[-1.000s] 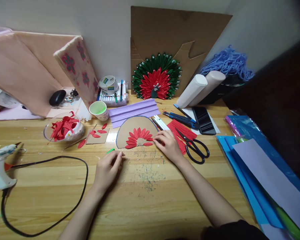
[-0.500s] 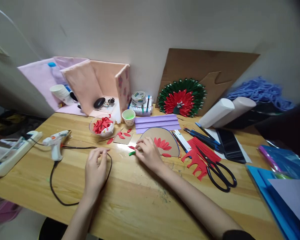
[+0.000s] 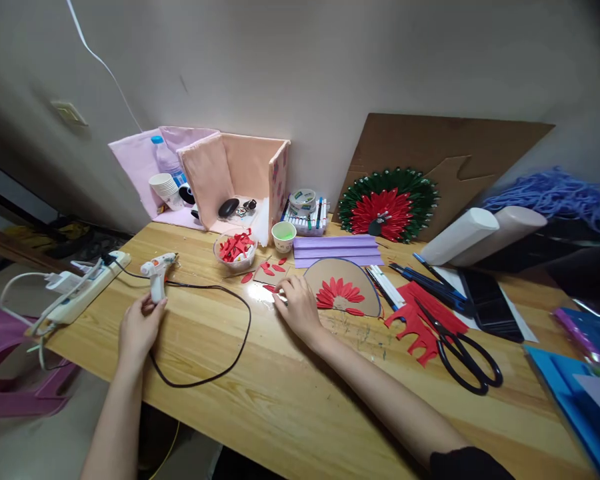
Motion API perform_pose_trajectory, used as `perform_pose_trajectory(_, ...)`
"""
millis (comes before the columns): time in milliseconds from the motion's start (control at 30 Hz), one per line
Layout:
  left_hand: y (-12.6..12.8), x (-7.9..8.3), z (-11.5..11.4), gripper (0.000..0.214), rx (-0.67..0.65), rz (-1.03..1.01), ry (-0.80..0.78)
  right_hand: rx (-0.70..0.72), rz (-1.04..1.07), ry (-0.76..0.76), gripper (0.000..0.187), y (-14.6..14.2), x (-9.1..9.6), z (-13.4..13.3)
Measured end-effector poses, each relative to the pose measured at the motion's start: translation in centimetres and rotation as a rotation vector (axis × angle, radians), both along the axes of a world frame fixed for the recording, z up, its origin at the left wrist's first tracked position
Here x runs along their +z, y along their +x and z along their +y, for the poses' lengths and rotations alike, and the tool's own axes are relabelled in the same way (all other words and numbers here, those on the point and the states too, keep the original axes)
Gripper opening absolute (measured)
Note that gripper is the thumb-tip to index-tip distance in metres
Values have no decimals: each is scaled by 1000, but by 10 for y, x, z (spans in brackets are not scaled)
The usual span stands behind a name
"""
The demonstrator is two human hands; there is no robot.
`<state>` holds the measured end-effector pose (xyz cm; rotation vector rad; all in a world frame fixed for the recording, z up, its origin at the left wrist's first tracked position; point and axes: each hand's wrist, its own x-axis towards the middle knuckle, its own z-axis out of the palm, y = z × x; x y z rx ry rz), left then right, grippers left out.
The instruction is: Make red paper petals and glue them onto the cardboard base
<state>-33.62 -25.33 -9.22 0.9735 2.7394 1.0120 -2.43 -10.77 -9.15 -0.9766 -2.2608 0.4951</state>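
The right hand has its thumb and forefinger pinched on a red petal, a slim, pointed sliver poking out to the left of the fingertips. The left hand is at the foot of a hot glue gun, thumb and fingertips against the handle; from where I stand I can't tell whether they have closed on it. The gun is white, standing away from those fingers with its dark nozzle angled to the right, and a black cord loops across the tabletop between the two hands.

Just right of the right fingers lies a brown cardboard half-disc, its curved edge lined in blue, with bright red petals fanned around a bare patch near the straight side. Just beyond the same fingertips, more loose petals sit on a small cardboard piece, and behind that is a clear bowl of red scraps. Farther out to their right rest black-handled scissors over cut red paper.
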Motion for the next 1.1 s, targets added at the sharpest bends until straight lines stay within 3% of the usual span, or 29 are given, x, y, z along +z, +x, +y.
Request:
perform_pose_trajectory(133, -7, 11, 7, 43, -80, -126, -5, 90, 82, -55, 3, 6, 10, -22)
perform_pose_trajectory(267, 21, 41, -2, 31, -84, -205, 46, 131, 148, -231, 5, 16, 22, -36)
perform_pose_trajectory(367, 65, 72, -18, 35, 39, -200, 127, 260, 225, -513, 12, 25, 37, -44)
perform_pose_trajectory(400, 84, 82, -22, 37, 17, -202, 158, 326, 263, -612, 17, 28, 43, -46)
perform_pose_trajectory(500, 146, 105, -21, 38, -184, -151, 263, 482, 406, -820, 38, 38, 63, -55)
perform_pose_trajectory(567, 191, 111, -7, 32, -366, -35, 255, 529, 502, -851, 50, 47, 73, -58)
perform_pose_trajectory(667, 252, 105, 30, 21, -676, 43, 218, 453, 617, -813, 48, 67, 76, -54)
perform_pose_trajectory(833, 323, 79, 84, 11, -985, 158, 97, -56, 754, -879, 41, 124, 46, -31)
perform_pose_trajectory(900, 335, 69, 94, 12, -1143, 166, 86, -213, 757, -902, 39, 150, 29, -23)
perform_pose_trajectory(967, 338, 58, 100, 16, -1261, 166, 109, -277, 776, -892, 38, 173, 15, -17)
perform_pose_trajectory(1100, 319, 32, 113, 21, -1306, 277, 142, -217, 597, -979, 44, 205, 2, -14)
